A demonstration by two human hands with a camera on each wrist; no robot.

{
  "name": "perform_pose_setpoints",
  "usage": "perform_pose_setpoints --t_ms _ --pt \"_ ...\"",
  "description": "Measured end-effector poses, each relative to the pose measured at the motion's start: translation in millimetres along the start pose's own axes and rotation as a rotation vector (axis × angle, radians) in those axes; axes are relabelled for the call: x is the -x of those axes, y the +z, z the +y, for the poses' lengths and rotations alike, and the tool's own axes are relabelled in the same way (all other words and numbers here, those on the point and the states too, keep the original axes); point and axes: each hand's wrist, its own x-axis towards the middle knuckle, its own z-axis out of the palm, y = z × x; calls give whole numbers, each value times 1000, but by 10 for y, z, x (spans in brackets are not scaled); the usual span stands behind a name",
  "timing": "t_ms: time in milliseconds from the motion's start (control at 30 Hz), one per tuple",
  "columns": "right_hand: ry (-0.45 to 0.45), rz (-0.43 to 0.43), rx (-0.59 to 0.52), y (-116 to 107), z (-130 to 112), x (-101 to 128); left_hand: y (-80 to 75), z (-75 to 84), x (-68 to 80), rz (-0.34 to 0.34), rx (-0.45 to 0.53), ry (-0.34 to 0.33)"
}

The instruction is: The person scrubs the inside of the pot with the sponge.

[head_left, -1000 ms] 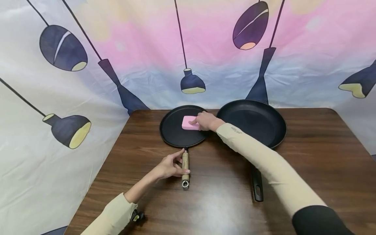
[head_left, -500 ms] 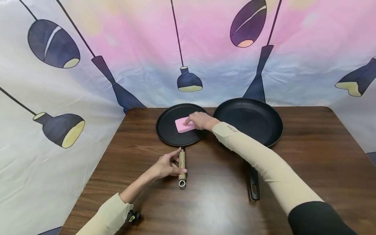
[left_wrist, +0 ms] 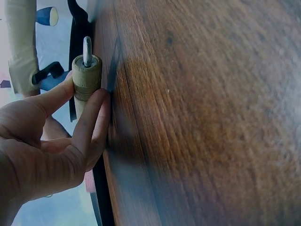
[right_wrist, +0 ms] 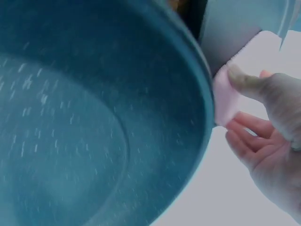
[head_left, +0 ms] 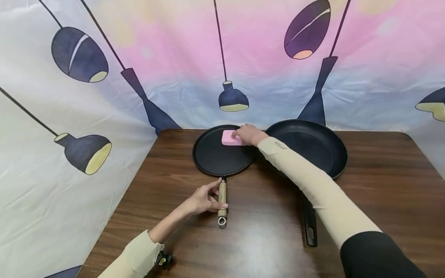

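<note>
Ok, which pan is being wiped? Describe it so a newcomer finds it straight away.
On the brown wooden table, two black pans sit side by side at the far edge. It is the smaller flat pan, with a pink sponge on it; unlike the larger pan, it has a wooden handle.

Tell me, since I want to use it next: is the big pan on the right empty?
Empty. The big pan shows only its bare black inside; the pink sponge lies in the smaller flat pan under the right hand.

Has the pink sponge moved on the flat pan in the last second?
Yes. The pink sponge has slid from mid-pan toward the far rim of the flat pan, under the right hand.
</note>
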Motion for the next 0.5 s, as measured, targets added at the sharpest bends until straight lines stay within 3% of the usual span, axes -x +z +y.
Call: perform_pose_setpoints --t_ms 200,500 --pt "-26 -77 66 -34 -72 252 -28 -10 -35 4 -17 -17" --pt "-187 5 -22 195 -404 522 7 16 -48 -2 -30 -12"
